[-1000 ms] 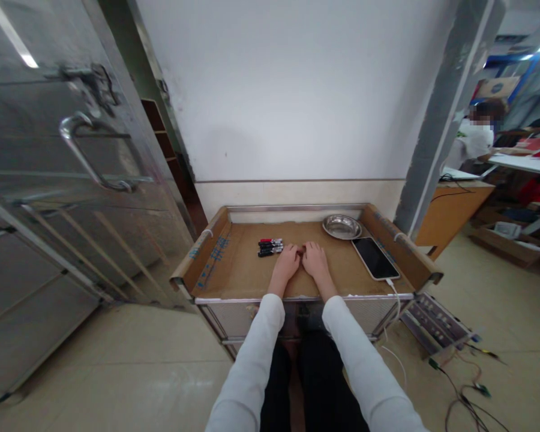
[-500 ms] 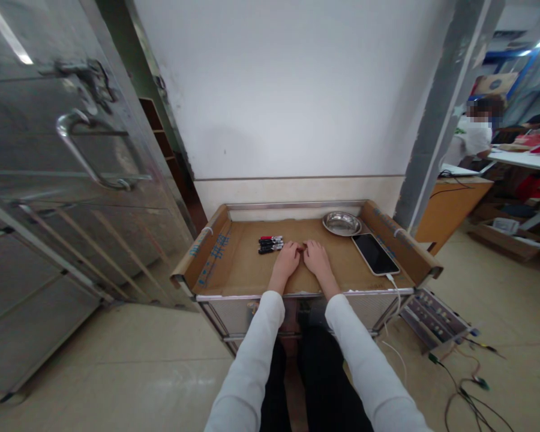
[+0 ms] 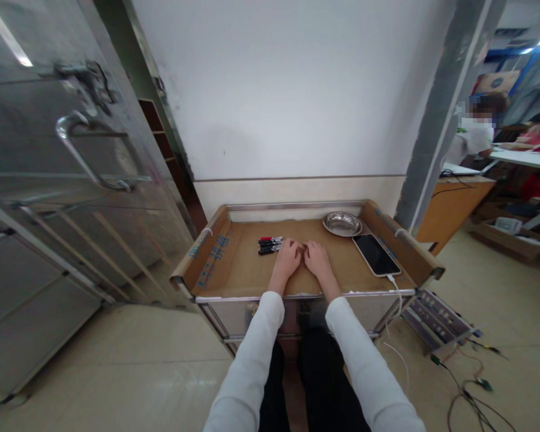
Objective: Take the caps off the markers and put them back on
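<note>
My left hand [image 3: 288, 258] and my right hand [image 3: 316, 258] lie flat, palms down, side by side on the cardboard-lined top of a metal cart [image 3: 234, 273]. The fingers of both are stretched out and hold nothing. Just left of my left hand's fingertips lie three marker pens [image 3: 270, 245], red and black, in a small row. A round steel dish [image 3: 342, 224] stands behind and right of my right hand. A dark phone [image 3: 376, 255] on a white cable lies to the right of it.
A steel door with a handle [image 3: 90, 157] stands open at the left. A grey pillar [image 3: 436, 120] rises at the right; behind it a person [image 3: 474, 135] sits at a table. A flat device [image 3: 434, 321] and loose cables [image 3: 470, 390] lie on the floor at the right.
Both hands stay flat in the same place on the cart. Only the camera has shifted slightly.
</note>
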Demonstrator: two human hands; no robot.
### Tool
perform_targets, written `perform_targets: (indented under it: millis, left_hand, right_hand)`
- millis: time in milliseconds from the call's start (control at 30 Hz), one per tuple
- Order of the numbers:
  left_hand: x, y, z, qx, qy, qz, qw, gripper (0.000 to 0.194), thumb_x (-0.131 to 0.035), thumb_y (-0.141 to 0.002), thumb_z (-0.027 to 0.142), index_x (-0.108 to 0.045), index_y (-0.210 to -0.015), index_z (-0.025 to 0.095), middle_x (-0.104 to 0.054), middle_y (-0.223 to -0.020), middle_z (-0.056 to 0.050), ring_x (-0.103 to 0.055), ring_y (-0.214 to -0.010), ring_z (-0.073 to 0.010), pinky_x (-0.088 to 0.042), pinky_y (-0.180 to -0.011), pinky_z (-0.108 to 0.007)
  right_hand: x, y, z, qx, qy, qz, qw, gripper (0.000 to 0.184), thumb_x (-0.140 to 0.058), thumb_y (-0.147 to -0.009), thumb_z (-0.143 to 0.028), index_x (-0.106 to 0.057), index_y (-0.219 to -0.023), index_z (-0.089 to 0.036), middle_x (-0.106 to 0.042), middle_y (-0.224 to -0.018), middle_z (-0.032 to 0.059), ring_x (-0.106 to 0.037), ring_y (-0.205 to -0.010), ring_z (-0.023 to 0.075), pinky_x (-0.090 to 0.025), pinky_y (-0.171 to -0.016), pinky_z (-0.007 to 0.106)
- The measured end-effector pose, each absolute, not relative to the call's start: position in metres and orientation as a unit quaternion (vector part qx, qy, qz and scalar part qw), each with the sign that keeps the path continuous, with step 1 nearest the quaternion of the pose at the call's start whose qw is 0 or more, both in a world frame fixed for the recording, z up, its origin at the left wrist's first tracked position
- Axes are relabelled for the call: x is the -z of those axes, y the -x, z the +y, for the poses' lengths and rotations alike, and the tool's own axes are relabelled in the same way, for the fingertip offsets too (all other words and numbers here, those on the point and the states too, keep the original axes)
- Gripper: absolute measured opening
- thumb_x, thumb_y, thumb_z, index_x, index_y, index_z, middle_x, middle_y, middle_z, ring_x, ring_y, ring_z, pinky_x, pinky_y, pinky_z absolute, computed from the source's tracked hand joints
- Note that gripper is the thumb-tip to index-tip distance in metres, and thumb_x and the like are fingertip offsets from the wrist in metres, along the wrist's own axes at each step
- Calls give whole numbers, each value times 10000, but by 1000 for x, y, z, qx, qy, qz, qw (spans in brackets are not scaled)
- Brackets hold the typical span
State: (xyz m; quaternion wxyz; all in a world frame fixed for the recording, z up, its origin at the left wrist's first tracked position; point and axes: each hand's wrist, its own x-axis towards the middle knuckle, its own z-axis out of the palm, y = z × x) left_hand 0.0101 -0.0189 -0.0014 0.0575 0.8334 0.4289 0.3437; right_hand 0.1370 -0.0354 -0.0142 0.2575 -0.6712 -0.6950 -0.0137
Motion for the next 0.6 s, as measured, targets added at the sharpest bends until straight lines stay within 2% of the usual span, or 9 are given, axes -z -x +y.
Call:
perform_targets:
  millis: [200, 333, 467, 600]
  left_hand:
    - [-6, -11, -27, -328, -774, 542, -1, 164, -422, -846, 97, -567, -906, 143, -537, -1031, -116, -498, -1025, -236, -401, -936, -380]
    - [-12, -11, -33, -316, -706, 633, -38, 193, -397, -841, 95, -540, -963, 139, -519, -1073, -140, -497, -1033, -263, -400, -900, -400]
    - [-15, -10, -37, -337, -586, 736, -42, 229, -411, -820, 119, -508, -1028, 108, -504, -1107, -190, -487, -1058, -315, -397, -888, -459]
    - [-8, -11, -39, -377, -595, 710, -23, 300, -416, -818, 154, -492, -1097, 73, -496, -1181, -252, -439, -1162, -365, -346, -954, -537]
  right_hand:
    - [12, -137, -38, 1, 668, -693, 271, 335, -366, -888, -129, -585, -1141, -127, -622, -1153, 110, -523, -1096, 194, -356, -956, 290]
    - [10, -138, -39, -3, 663, -697, 273, 332, -376, -882, -128, -591, -1134, -131, -621, -1157, 106, -526, -1089, 189, -357, -952, 282]
    - [9, -138, -40, -3, 665, -697, 269, 330, -384, -875, -121, -599, -1124, -141, -619, -1161, 110, -524, -1094, 184, -365, -940, 278]
    - [8, -137, -41, 0, 665, -697, 267, 328, -382, -880, -125, -599, -1124, -146, -615, -1168, 106, -522, -1099, 186, -363, -937, 278]
